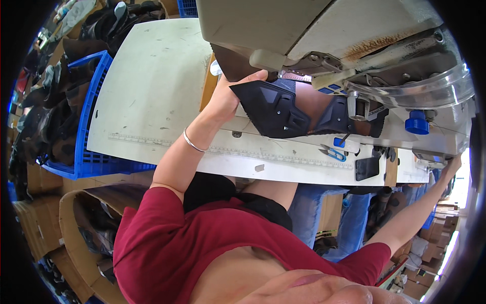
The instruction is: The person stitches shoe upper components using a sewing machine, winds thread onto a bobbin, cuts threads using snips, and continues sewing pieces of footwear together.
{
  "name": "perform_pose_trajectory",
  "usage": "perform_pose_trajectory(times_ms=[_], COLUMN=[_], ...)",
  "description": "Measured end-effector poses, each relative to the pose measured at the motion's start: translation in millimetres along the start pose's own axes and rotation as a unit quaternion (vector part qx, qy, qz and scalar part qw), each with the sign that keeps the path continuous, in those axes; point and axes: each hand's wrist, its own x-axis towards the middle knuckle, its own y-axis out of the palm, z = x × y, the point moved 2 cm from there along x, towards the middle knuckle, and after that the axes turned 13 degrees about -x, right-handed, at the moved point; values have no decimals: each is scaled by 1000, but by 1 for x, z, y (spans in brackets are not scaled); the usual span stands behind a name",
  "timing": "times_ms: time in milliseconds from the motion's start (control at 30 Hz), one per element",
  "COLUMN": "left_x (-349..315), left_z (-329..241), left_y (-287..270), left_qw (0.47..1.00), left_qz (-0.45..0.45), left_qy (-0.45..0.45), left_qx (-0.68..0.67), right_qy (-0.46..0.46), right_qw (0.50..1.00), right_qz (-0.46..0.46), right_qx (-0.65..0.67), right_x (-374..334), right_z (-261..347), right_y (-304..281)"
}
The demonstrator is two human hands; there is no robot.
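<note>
A black and brown boot upper (271, 112) with moulded black panels lies under the head of a sewing machine (263, 33). My left hand (227, 99) grips its left end, thumb pressed along the edge close to the needle area; the other fingers are mostly hidden behind the material. A silver bangle circles my left wrist. Far to the right, my right arm stretches out, and my right hand (452, 166) is at the machine's right end beside a small grey control box (429, 157). Its fingers are too small and hidden to make out.
On the white table (152, 91) are a ruler strip (228, 153), blue thread snips (334, 153) and a black phone (367, 168). A blue crate (81, 152) of dark boot parts stands left, a cardboard drum (76, 207) lower left. A blue knob (417, 122) juts from the machine.
</note>
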Motion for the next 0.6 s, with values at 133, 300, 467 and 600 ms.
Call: perform_pose_trajectory(times_ms=[133,300,467,600], left_x=[-1,2,3,4], left_z=[-2,-2,-3,-3], left_y=[-3,-5,-8,-14], left_qw=[1000,999,998,995], left_qz=[14,18,28,53], left_qy=[-15,-24,-12,-17], left_qx=[9,21,54,85], right_qy=[50,13,-59,-236], right_qw=[975,912,909,967], right_qz=[-196,-317,-406,9], right_qx=[87,259,74,97], right_x=[-51,-102,-284,-382], right_z=[35,54,175,259], right_y=[35,64,113,193])
